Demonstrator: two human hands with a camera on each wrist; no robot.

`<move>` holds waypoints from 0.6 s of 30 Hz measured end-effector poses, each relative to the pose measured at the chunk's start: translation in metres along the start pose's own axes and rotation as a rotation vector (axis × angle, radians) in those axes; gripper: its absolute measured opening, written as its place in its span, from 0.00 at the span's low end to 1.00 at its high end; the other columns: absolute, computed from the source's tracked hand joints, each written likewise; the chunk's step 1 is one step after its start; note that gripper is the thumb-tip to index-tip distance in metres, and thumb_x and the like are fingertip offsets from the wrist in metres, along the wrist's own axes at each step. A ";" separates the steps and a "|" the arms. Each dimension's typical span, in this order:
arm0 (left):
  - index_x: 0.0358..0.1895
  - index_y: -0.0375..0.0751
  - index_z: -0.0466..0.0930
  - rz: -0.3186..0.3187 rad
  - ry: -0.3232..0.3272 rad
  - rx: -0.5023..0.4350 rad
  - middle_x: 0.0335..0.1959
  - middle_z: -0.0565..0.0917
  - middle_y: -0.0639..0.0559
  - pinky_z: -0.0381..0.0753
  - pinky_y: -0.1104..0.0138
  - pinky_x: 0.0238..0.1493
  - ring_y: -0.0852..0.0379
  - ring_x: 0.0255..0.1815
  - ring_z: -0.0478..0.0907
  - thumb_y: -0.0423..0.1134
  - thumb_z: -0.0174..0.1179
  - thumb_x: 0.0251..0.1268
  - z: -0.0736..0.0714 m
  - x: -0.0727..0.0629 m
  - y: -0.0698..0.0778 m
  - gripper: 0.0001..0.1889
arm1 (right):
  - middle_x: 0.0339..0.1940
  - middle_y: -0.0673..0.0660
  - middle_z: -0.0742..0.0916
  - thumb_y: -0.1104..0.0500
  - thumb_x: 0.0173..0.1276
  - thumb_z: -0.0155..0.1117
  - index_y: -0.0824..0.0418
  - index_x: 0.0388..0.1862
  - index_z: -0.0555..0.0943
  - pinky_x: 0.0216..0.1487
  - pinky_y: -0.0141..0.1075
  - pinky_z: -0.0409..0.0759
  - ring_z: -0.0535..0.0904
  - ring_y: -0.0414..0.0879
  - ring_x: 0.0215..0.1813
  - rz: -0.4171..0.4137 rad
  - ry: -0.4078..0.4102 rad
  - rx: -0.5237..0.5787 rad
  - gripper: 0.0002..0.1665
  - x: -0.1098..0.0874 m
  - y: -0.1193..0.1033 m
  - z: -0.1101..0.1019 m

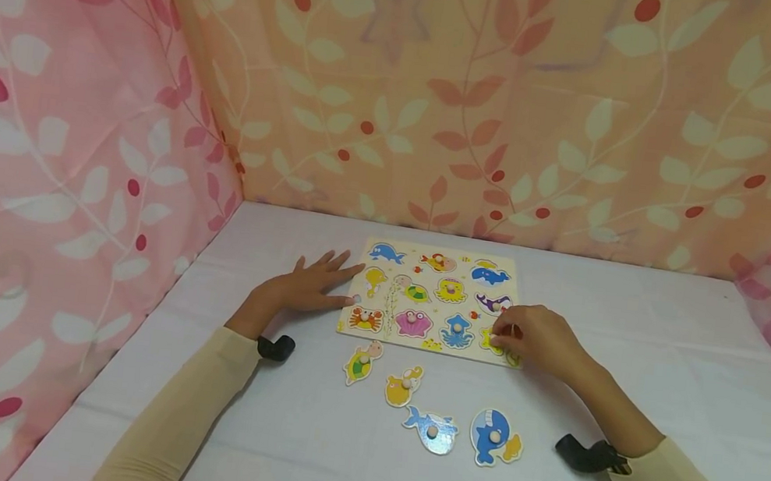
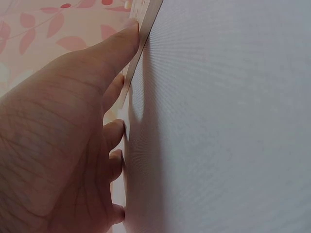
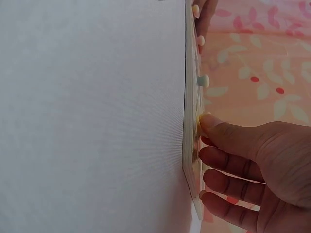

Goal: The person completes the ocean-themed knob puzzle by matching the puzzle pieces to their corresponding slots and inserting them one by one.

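Note:
A wooden peg puzzle board (image 1: 412,254) with printed sea animals lies flat on the white table. My left hand (image 1: 310,286) has its fingers spread, the thumb (image 2: 129,36) and index finger touching the board's left edge. At the lower right corner my right hand (image 1: 547,340) pinches the knob of a yellow star piece (image 1: 486,339) between thumb and index finger; its other fingers (image 3: 228,162) are bent beside the board. Crab (image 1: 366,319), pink shell (image 1: 414,323), blue squid (image 1: 457,331) and yellow octopus (image 1: 451,290) pieces sit in the board.
Loose pieces lie in front of the board: a green-and-yellow turtle (image 1: 361,365), a yellow seahorse-like piece (image 1: 399,392), a light-blue whale (image 1: 442,425) and a blue whale with yellow (image 1: 491,424). Floral cloth (image 1: 398,116) hangs behind and at both sides of the table (image 1: 307,452).

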State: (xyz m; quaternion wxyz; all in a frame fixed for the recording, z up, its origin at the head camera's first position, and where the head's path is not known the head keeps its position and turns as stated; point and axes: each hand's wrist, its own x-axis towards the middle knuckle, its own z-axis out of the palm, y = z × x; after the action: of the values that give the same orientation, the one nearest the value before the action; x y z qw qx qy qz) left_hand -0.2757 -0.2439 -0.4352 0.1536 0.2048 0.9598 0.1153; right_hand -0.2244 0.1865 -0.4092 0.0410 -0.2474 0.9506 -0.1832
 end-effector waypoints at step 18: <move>0.83 0.68 0.44 0.014 -0.004 -0.012 0.85 0.37 0.51 0.28 0.30 0.72 0.41 0.84 0.30 0.74 0.48 0.68 -0.001 0.000 0.000 0.44 | 0.34 0.46 0.86 0.51 0.64 0.76 0.58 0.45 0.88 0.42 0.39 0.78 0.77 0.43 0.37 0.009 -0.082 0.046 0.15 -0.002 0.000 -0.006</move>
State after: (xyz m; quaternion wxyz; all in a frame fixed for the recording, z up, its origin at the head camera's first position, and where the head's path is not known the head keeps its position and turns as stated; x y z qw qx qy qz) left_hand -0.2760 -0.2438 -0.4342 0.1558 0.2108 0.9573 0.1220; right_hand -0.2240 0.1897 -0.4033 0.0866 -0.2497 0.9446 -0.1947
